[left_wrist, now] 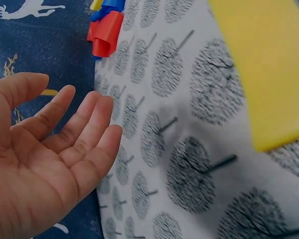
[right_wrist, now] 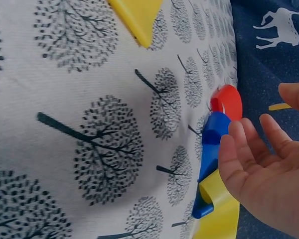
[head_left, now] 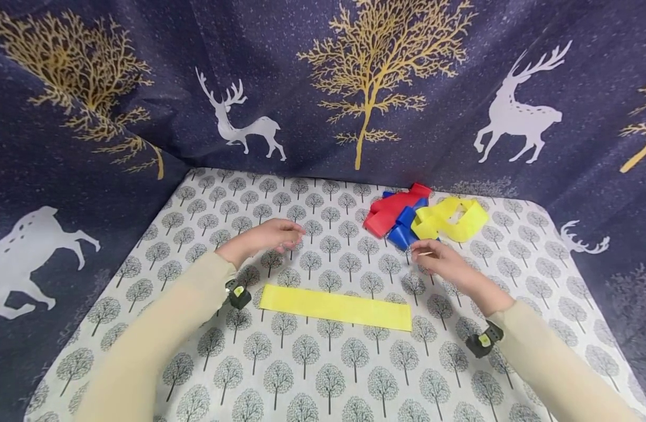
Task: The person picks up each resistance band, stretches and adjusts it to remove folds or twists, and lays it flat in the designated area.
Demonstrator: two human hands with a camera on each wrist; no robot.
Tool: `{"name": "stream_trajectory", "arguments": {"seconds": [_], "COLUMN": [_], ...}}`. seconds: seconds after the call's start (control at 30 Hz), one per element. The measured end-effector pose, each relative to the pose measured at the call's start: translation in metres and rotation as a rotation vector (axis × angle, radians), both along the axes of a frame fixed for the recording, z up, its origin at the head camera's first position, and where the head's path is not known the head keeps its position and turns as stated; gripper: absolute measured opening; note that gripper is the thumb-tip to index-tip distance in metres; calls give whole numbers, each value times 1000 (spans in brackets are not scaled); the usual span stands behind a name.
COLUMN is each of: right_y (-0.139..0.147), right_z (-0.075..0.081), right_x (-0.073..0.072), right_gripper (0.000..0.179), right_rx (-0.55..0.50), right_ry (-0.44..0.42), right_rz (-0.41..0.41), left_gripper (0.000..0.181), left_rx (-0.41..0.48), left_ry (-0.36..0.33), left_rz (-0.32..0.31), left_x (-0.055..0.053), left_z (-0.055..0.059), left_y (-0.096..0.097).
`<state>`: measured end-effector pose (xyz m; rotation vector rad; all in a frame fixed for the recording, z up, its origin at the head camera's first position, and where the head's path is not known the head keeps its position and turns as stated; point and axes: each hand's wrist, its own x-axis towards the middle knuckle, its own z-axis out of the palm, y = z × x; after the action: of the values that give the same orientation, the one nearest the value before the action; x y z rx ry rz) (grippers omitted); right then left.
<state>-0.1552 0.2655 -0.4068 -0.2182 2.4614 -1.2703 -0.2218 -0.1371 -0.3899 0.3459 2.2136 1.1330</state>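
Note:
A yellow resistance band (head_left: 335,308) lies flat and straight across the near middle of the table; its end fills the upper right of the left wrist view. Beyond its left end my left hand (head_left: 272,234) hovers with fingers loosely bent and nothing in them. My right hand (head_left: 444,261) is held over the table beyond the band's other end, also holding nothing, its palm showing in the right wrist view. Near its fingertips is a loose heap of a red band (head_left: 391,212), a blue band (head_left: 403,230) and a second yellow band (head_left: 433,220), curled and overlapping.
The table is covered by a white cloth (head_left: 301,375) printed with dark trees. A dark blue curtain (head_left: 312,135) with white deer and golden trees hangs behind it and along both sides. The heap lies near the back right edge.

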Motion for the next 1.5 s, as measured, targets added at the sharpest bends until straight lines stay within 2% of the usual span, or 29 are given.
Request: {"name": "stream_trajectory", "arguments": {"seconds": [0.13,0.3,0.43,0.6,0.83,1.03,1.17,1.5], "right_y": [-2,-6,-10,-12,-15,-19,-20,-29], "right_z": [3,4,6,8,8,7,6,-3], "right_x": [-5,-14,-23,-34,-42,-51,-57,-80], "right_gripper": [54,60,62,61,59,56,55,52], "right_rx": [9,-25,-39,-35,-42,-70,-88,-107], "right_ry": [9,6,15,30,14,-3,-20,-11], "right_rz": [-33,-99,-141,-157,-182,-218,-253,-326], "left_gripper": [48,48,49,50,49,50,50,48], "left_rx": [-10,-2,40,72,61,71,84,134], "left_ry": [-2,19,14,-1,41,3,-21,-10], "left_rz": [1,13,64,121,102,109,108,131], "left_x": [-6,-17,-25,-32,-43,-49,-51,-56], "left_z": [5,5,4,4,9,8,5,-12], "left_y": [13,28,41,56,70,78,86,120]}}
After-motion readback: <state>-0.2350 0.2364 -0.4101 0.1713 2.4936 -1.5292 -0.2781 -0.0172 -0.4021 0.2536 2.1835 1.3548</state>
